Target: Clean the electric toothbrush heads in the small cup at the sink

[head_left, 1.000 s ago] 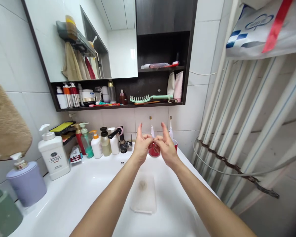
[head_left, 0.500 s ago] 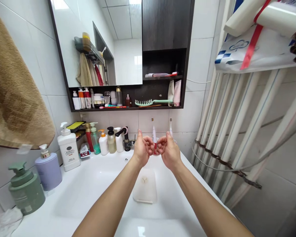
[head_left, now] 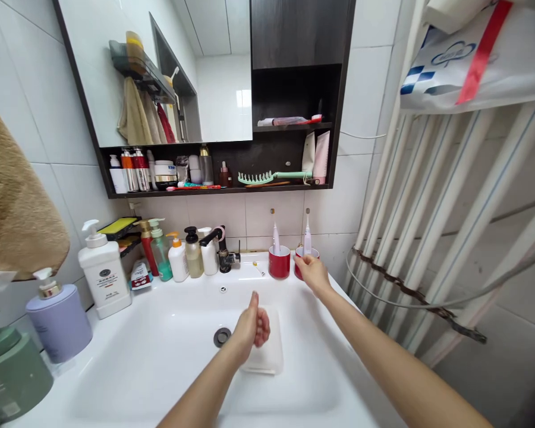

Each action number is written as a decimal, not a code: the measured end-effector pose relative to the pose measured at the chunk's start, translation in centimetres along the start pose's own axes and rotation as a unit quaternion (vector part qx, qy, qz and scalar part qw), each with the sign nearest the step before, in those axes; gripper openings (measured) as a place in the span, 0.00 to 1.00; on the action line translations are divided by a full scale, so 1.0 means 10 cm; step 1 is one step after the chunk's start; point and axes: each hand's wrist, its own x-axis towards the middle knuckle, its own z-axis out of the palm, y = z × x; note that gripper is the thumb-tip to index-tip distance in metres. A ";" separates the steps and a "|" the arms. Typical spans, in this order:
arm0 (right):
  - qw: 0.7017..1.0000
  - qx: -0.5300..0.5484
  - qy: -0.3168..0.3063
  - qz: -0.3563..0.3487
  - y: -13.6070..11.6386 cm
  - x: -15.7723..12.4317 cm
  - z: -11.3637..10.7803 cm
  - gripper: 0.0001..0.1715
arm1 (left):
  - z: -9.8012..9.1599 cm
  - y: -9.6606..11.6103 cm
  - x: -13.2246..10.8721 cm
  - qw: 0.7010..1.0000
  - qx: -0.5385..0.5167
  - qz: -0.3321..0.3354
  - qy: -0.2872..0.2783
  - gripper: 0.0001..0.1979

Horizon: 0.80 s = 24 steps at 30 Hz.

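My left hand (head_left: 250, 328) hovers over the sink, thumb up and fingers loosely curled with a gap to the thumb; it holds nothing. Beneath it a whitish translucent tray (head_left: 271, 359) lies in the basin, partly covered by the hand. My right hand (head_left: 312, 271) is in front of the right red cup (head_left: 298, 272), fingers bent toward the cup's left side; contact is unclear. A white electric toothbrush (head_left: 307, 238) stands in that cup. The left red cup (head_left: 279, 263) holds another white electric toothbrush (head_left: 276, 239).
The white sink (head_left: 160, 356) has a dark drain (head_left: 222, 337) and a black faucet (head_left: 223, 252). Several pump bottles (head_left: 178, 258) line its back left edge. A mirror cabinet (head_left: 223, 189) hangs above. White pipes (head_left: 432, 196) run along the right wall.
My hands have moved apart. The right went right to the right cup; the left dropped lower over the tray. The view has tilted down, and both red cups now show more plainly.
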 end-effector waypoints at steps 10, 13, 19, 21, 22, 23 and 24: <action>0.960 -0.278 -0.005 0.025 0.49 0.46 -0.10 0.11 | -0.34 -0.47 0.22 0.997 0.066 -0.018 0.047 0.26; 0.949 -0.314 -0.031 0.004 0.48 0.28 -0.18 0.10 | -0.34 -0.48 0.22 0.995 0.084 0.010 0.058 0.23; 0.931 -0.343 -0.109 -0.066 0.36 -0.36 -0.28 0.11 | -0.17 -0.22 0.28 0.978 0.125 0.127 0.105 0.12; 0.927 -0.333 -0.147 -0.093 0.31 -0.59 -0.22 0.12 | -0.08 -0.09 0.35 0.969 0.139 0.168 0.119 0.10; 0.926 -0.324 -0.164 -0.102 0.29 -0.69 -0.17 0.12 | -0.04 -0.03 0.39 0.963 0.146 0.187 0.126 0.11; 0.926 -0.314 -0.179 -0.110 0.26 -0.78 -0.12 0.12 | -0.02 0.01 0.42 0.959 0.151 0.202 0.131 0.12; 0.925 -0.305 -0.192 -0.117 0.24 -0.86 -0.06 0.11 | 0.00 0.03 0.46 0.955 0.156 0.212 0.136 0.13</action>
